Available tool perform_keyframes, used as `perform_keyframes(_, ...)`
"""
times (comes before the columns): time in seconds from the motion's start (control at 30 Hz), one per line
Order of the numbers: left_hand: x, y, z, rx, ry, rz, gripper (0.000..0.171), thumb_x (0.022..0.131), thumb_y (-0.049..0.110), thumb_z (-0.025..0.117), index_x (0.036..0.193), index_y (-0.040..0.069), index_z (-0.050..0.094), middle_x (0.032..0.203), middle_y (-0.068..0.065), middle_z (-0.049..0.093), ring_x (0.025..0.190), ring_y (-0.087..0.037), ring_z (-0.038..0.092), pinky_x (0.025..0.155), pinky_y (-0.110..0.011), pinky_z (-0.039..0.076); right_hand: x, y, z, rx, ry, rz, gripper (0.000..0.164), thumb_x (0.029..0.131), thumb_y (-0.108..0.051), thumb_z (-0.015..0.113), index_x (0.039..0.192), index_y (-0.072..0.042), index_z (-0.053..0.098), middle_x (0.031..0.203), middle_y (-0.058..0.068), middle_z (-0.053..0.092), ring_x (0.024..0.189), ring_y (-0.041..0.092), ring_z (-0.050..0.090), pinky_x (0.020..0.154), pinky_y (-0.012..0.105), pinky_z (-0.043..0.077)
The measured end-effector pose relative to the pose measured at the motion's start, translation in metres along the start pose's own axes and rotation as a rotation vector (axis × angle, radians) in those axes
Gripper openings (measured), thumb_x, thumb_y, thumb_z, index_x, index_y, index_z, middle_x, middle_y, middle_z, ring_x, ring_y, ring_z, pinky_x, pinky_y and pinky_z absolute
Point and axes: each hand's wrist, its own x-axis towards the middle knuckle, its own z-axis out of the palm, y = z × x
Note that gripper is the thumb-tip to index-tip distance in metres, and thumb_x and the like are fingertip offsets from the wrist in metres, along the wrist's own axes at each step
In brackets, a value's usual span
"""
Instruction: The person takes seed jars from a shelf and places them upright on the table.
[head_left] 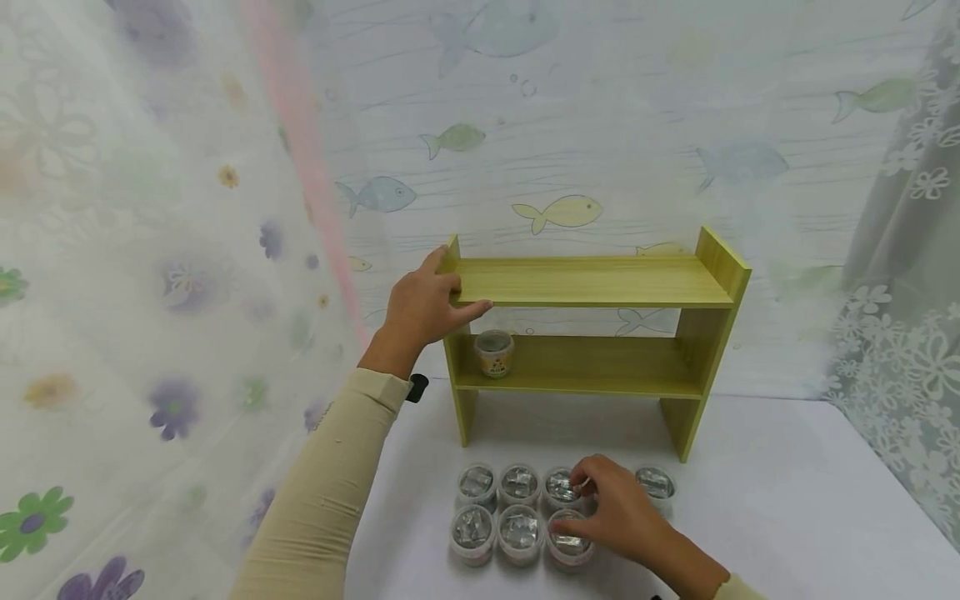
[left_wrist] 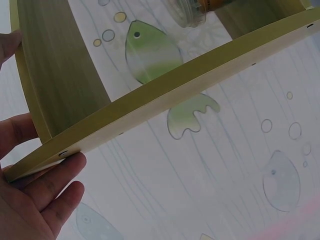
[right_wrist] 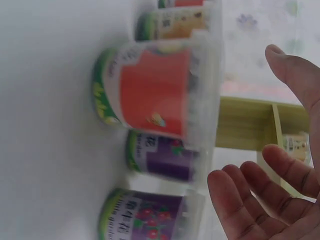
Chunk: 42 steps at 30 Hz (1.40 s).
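My left hand (head_left: 422, 304) grips the upper left corner of a small yellow-green wooden shelf (head_left: 592, 280), its thumb along the top board's front edge. In the left wrist view, fingers (left_wrist: 62, 182) lie on the outside of the side panel (left_wrist: 165, 80). My right hand (head_left: 613, 510) hovers over several clear plastic tubs (head_left: 519, 528) with silvery packets showing in their tops. Its thumb and fingers are spread apart, holding nothing. In the right wrist view, a red-labelled tub (right_wrist: 152, 90) and a purple-labelled tub (right_wrist: 150, 217) stand beside the hand.
One tub (head_left: 494, 354) stands at the left of the middle board. Another tub (head_left: 656, 483) stands apart at the right on the white table (head_left: 780, 500). Fish-patterned sheeting (head_left: 615, 150) hangs behind, with flowered sheeting (head_left: 135, 350) at the left.
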Motion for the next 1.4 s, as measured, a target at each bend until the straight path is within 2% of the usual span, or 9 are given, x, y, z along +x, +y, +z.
perform_keyframes(0.13,0.001,0.0,0.0,0.012,0.006,0.004,0.06,0.085,0.075,0.066,0.086,0.016,0.072,0.161,-0.013,0.044,0.081,-0.032,0.068,0.062,-0.038,0.052,0.013,-0.002,-0.004,-0.008,-0.005,0.036,0.059,0.067,-0.058,0.092,0.103,-0.019,0.066,0.103,-0.005,0.068,0.094,0.016,0.069,0.076,0.03,0.057)
perform_keyframes(0.33,0.001,0.0,-0.001,0.009,-0.002,0.008,0.06,0.085,0.076,0.066,0.085,0.016,0.072,0.162,-0.013,0.044,0.09,-0.033,0.07,0.064,-0.038,0.053,0.033,-0.009,-0.01,-0.068,0.018,0.067,0.058,0.066,-0.059,0.093,0.106,-0.024,0.068,0.103,-0.007,0.07,0.097,0.015,0.068,0.079,0.036,0.055)
perform_keyframes(0.47,0.001,0.0,-0.001,0.006,-0.006,0.006,0.059,0.085,0.075,0.067,0.084,0.016,0.072,0.162,-0.013,0.044,0.091,-0.034,0.07,0.064,-0.038,0.053,0.048,-0.012,-0.013,-0.091,0.063,0.047,0.058,0.068,-0.06,0.092,0.108,-0.024,0.07,0.103,-0.009,0.071,0.097,0.013,0.067,0.082,0.039,0.056)
perform_keyframes(0.6,0.002,-0.001,-0.001,0.018,-0.007,0.013,0.06,0.085,0.076,0.066,0.081,0.016,0.071,0.162,-0.013,0.044,0.089,-0.032,0.07,0.065,-0.038,0.054,0.065,-0.016,-0.017,-0.059,0.099,-0.001,0.059,0.072,-0.057,0.091,0.111,-0.019,0.07,0.108,-0.003,0.073,0.102,0.02,0.069,0.086,0.042,0.057)
perform_keyframes(0.73,0.003,0.0,-0.002,0.033,-0.011,0.019,0.061,0.085,0.077,0.066,0.078,0.017,0.07,0.162,-0.014,0.044,0.088,-0.031,0.07,0.065,-0.038,0.054,0.08,-0.019,-0.02,-0.024,0.139,-0.05,0.056,0.073,-0.049,0.092,0.112,-0.015,0.07,0.111,0.001,0.072,0.106,0.025,0.069,0.09,0.045,0.057)
perform_keyframes(0.93,0.002,0.001,-0.005,0.023,-0.009,0.029,0.06,0.086,0.075,0.066,0.075,0.015,0.069,0.161,-0.015,0.045,0.087,-0.033,0.07,0.065,-0.039,0.055,0.101,-0.026,-0.022,0.025,0.192,-0.063,0.055,0.073,-0.04,0.095,0.114,-0.013,0.07,0.114,0.004,0.069,0.108,0.024,0.066,0.092,0.046,0.055)
perform_keyframes(1.13,0.002,0.001,-0.004,0.026,0.003,0.026,0.06,0.085,0.074,0.067,0.077,0.015,0.071,0.161,-0.015,0.045,0.09,-0.035,0.07,0.068,-0.04,0.056,0.123,-0.037,-0.027,0.075,0.202,-0.02,0.062,0.076,-0.044,0.093,0.121,-0.011,0.067,0.121,0.006,0.067,0.113,0.027,0.064,0.096,0.05,0.052)
perform_keyframes(1.27,0.001,0.001,-0.001,0.026,-0.005,0.028,0.062,0.084,0.076,0.067,0.081,0.014,0.073,0.161,-0.015,0.045,0.095,-0.034,0.071,0.072,-0.04,0.057,0.137,-0.042,-0.028,0.109,0.178,0.045,0.068,0.076,-0.049,0.091,0.127,-0.011,0.065,0.128,0.009,0.066,0.122,0.032,0.061,0.102,0.052,0.05)
perform_keyframes(1.4,0.0,-0.001,0.001,0.034,0.026,0.046,0.061,0.084,0.074,0.068,0.085,0.014,0.076,0.159,-0.015,0.046,0.094,-0.035,0.071,0.072,-0.041,0.058,0.149,-0.043,-0.026,0.127,0.152,0.104,0.077,0.076,-0.054,0.089,0.135,-0.013,0.062,0.139,0.011,0.063,0.131,0.035,0.058,0.105,0.055,0.048)
